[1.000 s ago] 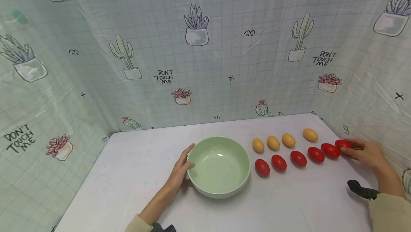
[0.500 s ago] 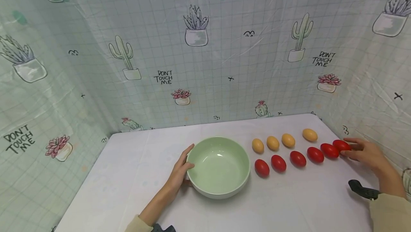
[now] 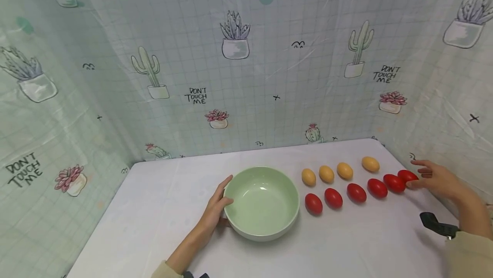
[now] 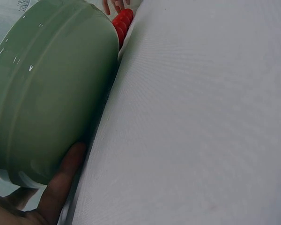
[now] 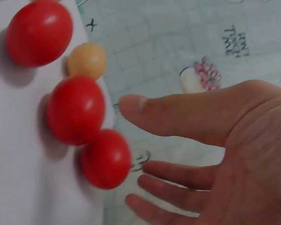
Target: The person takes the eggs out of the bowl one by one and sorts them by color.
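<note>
A pale green bowl (image 3: 262,205) stands upright on the table. My left hand (image 3: 213,209) holds its left side, with the thumb at the rim and fingers along the outer wall; in the left wrist view a finger (image 4: 65,183) reaches under the bowl's side. At the far right, my right hand (image 3: 439,179) is beside the last red egg (image 3: 406,176) of a row. Seen from the right wrist, thumb and fingers are spread, with a gap between them and that red egg (image 5: 106,159). A second red egg (image 5: 76,110) sits right against it.
Several red eggs (image 3: 356,193) form a slanting row right of the bowl. Behind them lie several smaller yellow eggs (image 3: 326,174), the rightmost yellow egg (image 3: 370,164) set apart. A cactus-print sheet (image 3: 277,68) rises behind the white table (image 3: 161,201) and at both sides.
My right hand has let go of the last red egg and drawn slightly right, its fingers spreading. That egg has shifted left against its neighbour. My left hand stays on the bowl.
</note>
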A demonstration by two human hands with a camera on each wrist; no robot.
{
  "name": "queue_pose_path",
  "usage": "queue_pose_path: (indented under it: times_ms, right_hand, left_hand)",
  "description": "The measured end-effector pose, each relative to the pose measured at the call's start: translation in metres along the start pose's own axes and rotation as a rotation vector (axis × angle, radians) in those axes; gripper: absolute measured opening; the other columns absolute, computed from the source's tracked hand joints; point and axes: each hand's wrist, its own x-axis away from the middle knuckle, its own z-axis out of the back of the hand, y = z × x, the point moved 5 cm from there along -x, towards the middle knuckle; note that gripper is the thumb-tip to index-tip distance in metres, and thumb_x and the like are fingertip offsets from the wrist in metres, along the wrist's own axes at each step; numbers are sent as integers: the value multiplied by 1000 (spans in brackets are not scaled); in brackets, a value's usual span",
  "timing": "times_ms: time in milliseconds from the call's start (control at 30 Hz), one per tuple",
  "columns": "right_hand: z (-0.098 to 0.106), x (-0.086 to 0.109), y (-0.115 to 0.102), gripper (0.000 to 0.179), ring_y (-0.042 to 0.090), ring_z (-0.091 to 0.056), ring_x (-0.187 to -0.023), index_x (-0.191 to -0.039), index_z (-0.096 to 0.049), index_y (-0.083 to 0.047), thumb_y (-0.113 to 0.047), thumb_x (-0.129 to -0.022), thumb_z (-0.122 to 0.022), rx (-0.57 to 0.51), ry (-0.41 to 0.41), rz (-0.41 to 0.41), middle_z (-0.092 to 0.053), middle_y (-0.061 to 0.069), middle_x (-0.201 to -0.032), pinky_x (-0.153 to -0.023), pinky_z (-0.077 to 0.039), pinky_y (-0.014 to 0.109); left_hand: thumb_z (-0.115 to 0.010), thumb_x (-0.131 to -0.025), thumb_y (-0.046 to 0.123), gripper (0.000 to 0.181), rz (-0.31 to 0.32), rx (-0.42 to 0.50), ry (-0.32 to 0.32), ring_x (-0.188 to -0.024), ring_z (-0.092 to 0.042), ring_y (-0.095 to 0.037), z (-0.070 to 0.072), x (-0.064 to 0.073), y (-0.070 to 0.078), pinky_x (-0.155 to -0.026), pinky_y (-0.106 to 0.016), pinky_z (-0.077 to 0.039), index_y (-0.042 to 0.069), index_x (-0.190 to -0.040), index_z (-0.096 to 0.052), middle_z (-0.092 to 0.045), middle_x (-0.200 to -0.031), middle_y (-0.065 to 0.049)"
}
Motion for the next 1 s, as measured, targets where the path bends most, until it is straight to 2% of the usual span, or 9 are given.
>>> queue_pose_path:
  times_ms: [67,267,400,533,700,767,800,900,1000]
  right_hand:
    - [3,2,-10,92,68,-34,-120,-149,-22,16,-28,-89,-76,22,-6,19,-29,53,-138,-82,-52,69]
    - [16,7,-41,92,67,-33,-118,-148,-23,17,-22,-86,-78,88,27,92,-30,52,-137,-78,-54,68]
    - [19,9,-62,97,67,-34,-120,-153,-19,14,-23,-86,-78,109,55,108,-30,51,-139,-79,-54,69]
    - [19,14,-89,104,66,-33,-124,-158,-12,9,-27,-87,-79,67,65,163,-29,49,-144,-84,-51,72]
    - [16,19,-127,102,62,-36,-129,-162,-16,2,-25,-87,-80,32,93,251,-31,42,-151,-91,-49,72]
    - [13,19,-141,99,60,-37,-132,-162,-20,0,-25,-88,-80,33,106,284,-34,39,-152,-94,-48,72]
    - [12,19,-147,98,59,-37,-133,-162,-21,-1,-25,-88,-80,32,109,297,-34,38,-153,-95,-47,72]
    - [8,20,-162,93,57,-39,-134,-161,-25,-3,-28,-90,-78,28,132,337,-37,35,-154,-98,-45,72]
    - [7,22,-171,88,55,-42,-133,-161,-28,-5,-31,-92,-76,14,143,368,-39,32,-154,-96,-47,72]
  left_hand:
    - [-51,-95,20,71,6,6,0,-159,-23,-30,-1,-1,-1,-122,-64,-21,42,-160,-33,-22,-173,4]
    - [-52,-95,21,71,13,15,-2,-161,-17,-30,-2,-5,-2,-124,-67,-13,43,-159,-33,-21,-173,5]
    - [-52,-97,22,69,9,8,-11,-161,-16,-30,-1,-6,-1,-124,-67,-15,44,-160,-32,-20,-173,5]
    - [-52,-98,23,69,12,2,-13,-161,-18,-30,0,-4,0,-122,-67,-19,45,-159,-31,-21,-173,6]
    - [-54,-98,25,69,15,-23,-19,-161,-16,-32,2,-1,6,-122,-70,-17,42,-161,-30,-23,-173,3]
    - [-54,-99,30,68,30,-40,-30,-160,-19,-36,5,0,8,-119,-70,-22,43,-161,-29,-25,-172,0]
    - [-53,-101,34,65,40,-33,-39,-159,-20,-39,6,0,9,-116,-70,-30,44,-161,-29,-26,-172,-2]
    - [-44,-105,50,59,65,-1,-69,-153,-30,-49,13,-1,12,-95,-64,-53,46,-161,-26,-25,-172,-8]
    - [-31,-106,61,60,72,11,-91,-145,-41,-55,25,-7,17,-76,-54,-62,43,-163,-22,-25,-171,-14]
